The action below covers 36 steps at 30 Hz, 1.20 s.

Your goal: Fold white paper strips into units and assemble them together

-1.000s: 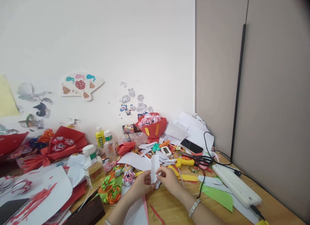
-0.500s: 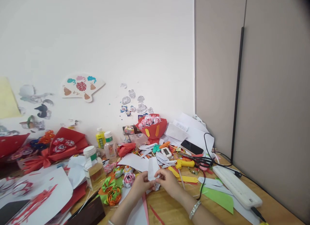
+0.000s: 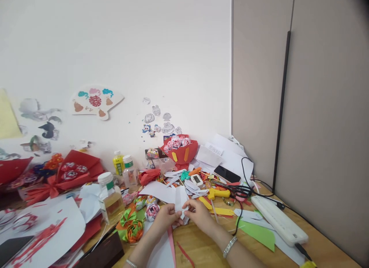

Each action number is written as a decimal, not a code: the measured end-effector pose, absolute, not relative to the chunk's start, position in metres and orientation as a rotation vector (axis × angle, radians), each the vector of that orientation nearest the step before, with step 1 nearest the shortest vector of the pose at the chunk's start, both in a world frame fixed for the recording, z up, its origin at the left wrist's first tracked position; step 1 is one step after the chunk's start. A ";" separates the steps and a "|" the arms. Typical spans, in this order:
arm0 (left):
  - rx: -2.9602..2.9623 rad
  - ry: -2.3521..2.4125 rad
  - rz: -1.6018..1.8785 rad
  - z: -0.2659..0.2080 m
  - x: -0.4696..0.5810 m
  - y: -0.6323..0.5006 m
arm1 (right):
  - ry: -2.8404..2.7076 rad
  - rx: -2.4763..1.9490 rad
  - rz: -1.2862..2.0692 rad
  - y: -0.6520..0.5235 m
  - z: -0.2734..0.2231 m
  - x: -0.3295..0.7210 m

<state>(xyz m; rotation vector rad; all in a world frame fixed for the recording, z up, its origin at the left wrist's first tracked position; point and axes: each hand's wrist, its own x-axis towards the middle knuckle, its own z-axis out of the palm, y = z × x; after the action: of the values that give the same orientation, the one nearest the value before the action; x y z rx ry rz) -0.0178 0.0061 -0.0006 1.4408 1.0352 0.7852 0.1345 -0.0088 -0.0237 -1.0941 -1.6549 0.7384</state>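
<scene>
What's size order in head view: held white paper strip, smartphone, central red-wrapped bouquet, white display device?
1. central red-wrapped bouquet
2. smartphone and held white paper strip, unranked: too alike, strip partly hidden
3. white display device

Matt paper is seen in the narrow white strip (image 3: 179,196), smooth wood in the light-brown tabletop (image 3: 203,243), plastic in the long white block (image 3: 279,220), glossy metal in the silver bracelet (image 3: 230,247)

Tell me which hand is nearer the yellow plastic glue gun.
Right. The right hand is left and in front of the glue gun; the left hand is farther left.
</scene>
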 end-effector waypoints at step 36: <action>1.583 1.025 0.809 0.002 -0.013 0.004 | -1.664 -0.956 0.854 -0.012 -0.030 0.123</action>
<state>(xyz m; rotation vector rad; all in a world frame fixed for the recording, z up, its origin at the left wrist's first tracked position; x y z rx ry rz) -0.0129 0.0040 0.0018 1.5834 1.0254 0.8085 0.1234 -0.0119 -0.0301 -0.9556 -1.6639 0.8539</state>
